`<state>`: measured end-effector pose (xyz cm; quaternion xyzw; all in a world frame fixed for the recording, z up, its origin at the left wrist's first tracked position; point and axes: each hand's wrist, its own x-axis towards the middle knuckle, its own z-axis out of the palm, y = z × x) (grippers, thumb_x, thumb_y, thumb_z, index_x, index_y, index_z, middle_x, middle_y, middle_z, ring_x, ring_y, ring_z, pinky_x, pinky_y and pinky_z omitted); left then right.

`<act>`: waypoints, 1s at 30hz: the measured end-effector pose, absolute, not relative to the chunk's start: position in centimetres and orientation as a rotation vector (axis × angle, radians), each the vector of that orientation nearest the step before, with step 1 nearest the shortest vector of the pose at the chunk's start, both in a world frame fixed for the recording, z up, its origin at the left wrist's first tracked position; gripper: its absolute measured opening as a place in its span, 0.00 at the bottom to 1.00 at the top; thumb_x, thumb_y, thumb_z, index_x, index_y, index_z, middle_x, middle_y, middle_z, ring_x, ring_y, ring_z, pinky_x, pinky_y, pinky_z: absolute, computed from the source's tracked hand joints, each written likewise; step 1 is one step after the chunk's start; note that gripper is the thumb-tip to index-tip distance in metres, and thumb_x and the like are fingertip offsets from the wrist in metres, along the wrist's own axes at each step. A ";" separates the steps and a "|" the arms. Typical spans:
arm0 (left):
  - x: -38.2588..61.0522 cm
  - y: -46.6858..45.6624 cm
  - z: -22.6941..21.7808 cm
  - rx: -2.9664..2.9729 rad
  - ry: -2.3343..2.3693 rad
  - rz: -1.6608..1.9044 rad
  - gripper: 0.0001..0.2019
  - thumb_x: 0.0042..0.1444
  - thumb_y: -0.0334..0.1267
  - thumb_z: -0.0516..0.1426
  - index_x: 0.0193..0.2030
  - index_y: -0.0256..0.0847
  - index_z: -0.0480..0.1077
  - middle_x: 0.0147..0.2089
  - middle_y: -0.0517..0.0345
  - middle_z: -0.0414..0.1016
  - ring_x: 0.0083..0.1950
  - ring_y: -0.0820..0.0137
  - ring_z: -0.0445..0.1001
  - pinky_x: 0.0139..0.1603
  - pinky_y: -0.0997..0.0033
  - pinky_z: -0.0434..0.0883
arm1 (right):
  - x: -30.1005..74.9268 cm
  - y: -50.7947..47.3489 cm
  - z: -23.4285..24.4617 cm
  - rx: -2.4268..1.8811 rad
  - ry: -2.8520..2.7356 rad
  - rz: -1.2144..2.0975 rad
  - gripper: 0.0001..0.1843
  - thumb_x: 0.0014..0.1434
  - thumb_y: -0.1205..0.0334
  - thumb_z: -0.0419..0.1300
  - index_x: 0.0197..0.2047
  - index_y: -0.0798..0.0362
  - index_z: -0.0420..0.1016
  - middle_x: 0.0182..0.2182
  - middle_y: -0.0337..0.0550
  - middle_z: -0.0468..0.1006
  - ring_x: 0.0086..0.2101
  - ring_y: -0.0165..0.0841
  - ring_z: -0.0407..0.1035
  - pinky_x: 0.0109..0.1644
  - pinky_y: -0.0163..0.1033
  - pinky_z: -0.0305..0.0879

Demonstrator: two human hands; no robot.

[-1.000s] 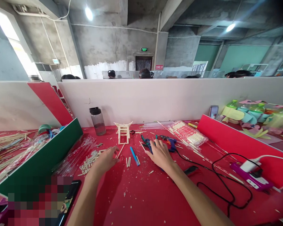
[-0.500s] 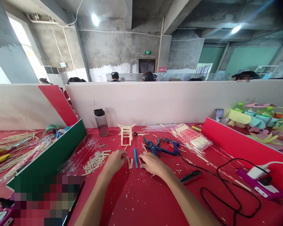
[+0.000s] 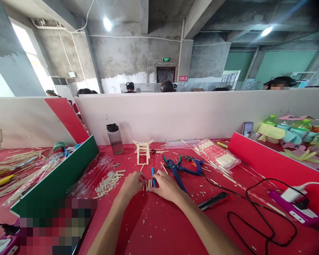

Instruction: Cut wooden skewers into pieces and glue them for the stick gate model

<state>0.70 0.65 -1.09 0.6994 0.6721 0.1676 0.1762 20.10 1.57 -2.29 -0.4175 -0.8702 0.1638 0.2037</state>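
Observation:
Both hands meet on the red table (image 3: 159,226) over a few short wooden sticks (image 3: 149,184). My left hand (image 3: 132,184) has its fingers curled and pinched at the sticks' left side. My right hand (image 3: 166,186) presses its fingertips on the sticks from the right, beside a blue pen (image 3: 153,176). Just beyond them stands a small model gate of wooden sticks (image 3: 143,151). Blue-handled pliers (image 3: 175,168) lie right of my right hand.
A dark water bottle (image 3: 115,139) stands at the white partition. A pile of cut stick pieces (image 3: 107,183) and clear wrappers lie left. A packet of sticks (image 3: 218,156), a glue gun (image 3: 195,162), a black cable (image 3: 255,209) and a purple power strip (image 3: 295,209) lie right. A green divider (image 3: 61,177) borders the left.
My right hand came back from the pliers to the short sticks. My left hand drew in from the left, so both now meet at the sticks.

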 end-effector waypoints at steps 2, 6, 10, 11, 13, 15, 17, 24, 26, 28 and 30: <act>0.8 0.8 -1.2 1.977 1.912 0.449 0.07 0.54 0.37 0.59 0.37 0.40 0.77 0.31 0.52 0.81 0.35 0.64 0.79 0.31 0.73 0.61 | 20.1 1.6 -2.5 -1.163 -2.432 0.448 0.24 0.59 0.47 0.63 0.53 0.52 0.73 0.47 0.50 0.72 0.48 0.42 0.69 0.51 0.41 0.63; 0.8 0.9 -1.3 1.979 1.929 0.424 0.07 0.55 0.38 0.59 0.36 0.41 0.78 0.32 0.52 0.81 0.37 0.64 0.79 0.33 0.73 0.63 | 20.0 1.4 -2.6 -1.179 -2.446 0.433 0.23 0.59 0.45 0.62 0.52 0.51 0.74 0.46 0.49 0.72 0.47 0.42 0.69 0.50 0.40 0.64; 1.1 0.9 -1.3 1.983 1.956 0.413 0.08 0.55 0.38 0.58 0.38 0.41 0.78 0.35 0.51 0.82 0.38 0.64 0.79 0.34 0.73 0.64 | 19.9 1.4 -2.8 -1.169 -2.446 0.446 0.23 0.59 0.46 0.63 0.52 0.50 0.74 0.46 0.48 0.72 0.47 0.41 0.69 0.50 0.40 0.64; 1.2 0.8 -1.3 1.992 1.958 0.409 0.09 0.55 0.38 0.58 0.39 0.41 0.78 0.36 0.50 0.82 0.39 0.63 0.79 0.35 0.73 0.65 | 19.9 1.4 -2.9 -1.165 -2.444 0.450 0.23 0.58 0.47 0.63 0.53 0.50 0.73 0.46 0.48 0.72 0.47 0.41 0.69 0.50 0.40 0.63; 1.3 0.7 -1.1 2.026 1.944 0.396 0.10 0.57 0.38 0.56 0.40 0.41 0.79 0.38 0.49 0.82 0.41 0.62 0.79 0.37 0.72 0.66 | 20.0 1.4 -2.9 -1.161 -2.444 0.456 0.24 0.57 0.48 0.65 0.54 0.50 0.73 0.46 0.48 0.71 0.48 0.41 0.69 0.50 0.40 0.63; 1.1 0.6 -0.9 2.086 1.896 0.395 0.11 0.59 0.35 0.54 0.43 0.41 0.78 0.41 0.48 0.82 0.44 0.61 0.79 0.41 0.71 0.67 | 20.0 1.4 -2.9 -1.153 -2.446 0.465 0.26 0.57 0.49 0.65 0.56 0.49 0.72 0.46 0.47 0.71 0.48 0.41 0.69 0.51 0.40 0.63; 0.7 0.3 -0.6 2.166 1.798 0.395 0.13 0.57 0.32 0.55 0.47 0.40 0.77 0.46 0.46 0.80 0.48 0.61 0.78 0.45 0.70 0.68 | 20.1 1.4 -2.9 -1.142 -2.444 0.473 0.26 0.57 0.48 0.65 0.56 0.49 0.72 0.46 0.47 0.71 0.48 0.41 0.69 0.51 0.39 0.63; -0.4 0.0 -0.7 2.245 1.570 0.313 0.24 0.48 0.35 0.64 0.54 0.39 0.72 0.53 0.47 0.76 0.53 0.58 0.74 0.51 0.68 0.68 | 19.9 1.2 -2.6 -1.134 -2.424 0.498 0.19 0.58 0.54 0.64 0.52 0.50 0.74 0.44 0.45 0.70 0.47 0.39 0.69 0.50 0.38 0.63; -0.1 0.1 -0.9 2.263 1.543 0.323 0.21 0.49 0.34 0.63 0.51 0.40 0.72 0.50 0.49 0.77 0.50 0.60 0.75 0.49 0.67 0.68 | 20.0 1.3 -2.7 -1.132 -2.419 0.514 0.18 0.57 0.54 0.65 0.50 0.51 0.74 0.44 0.45 0.70 0.46 0.39 0.69 0.50 0.38 0.63; 0.3 0.0 -0.9 2.270 1.506 0.358 0.17 0.50 0.34 0.62 0.48 0.41 0.73 0.47 0.51 0.78 0.46 0.61 0.76 0.46 0.68 0.69 | 20.0 1.5 -2.8 -1.132 -2.419 0.529 0.18 0.57 0.54 0.66 0.49 0.51 0.75 0.43 0.45 0.71 0.46 0.39 0.69 0.50 0.39 0.63; 0.5 0.0 -0.7 2.274 1.465 0.400 0.14 0.51 0.33 0.62 0.46 0.41 0.73 0.46 0.52 0.78 0.44 0.63 0.76 0.44 0.69 0.68 | 20.1 1.6 -2.8 -1.121 -2.421 0.546 0.17 0.58 0.53 0.65 0.49 0.51 0.76 0.42 0.45 0.71 0.45 0.38 0.69 0.50 0.38 0.63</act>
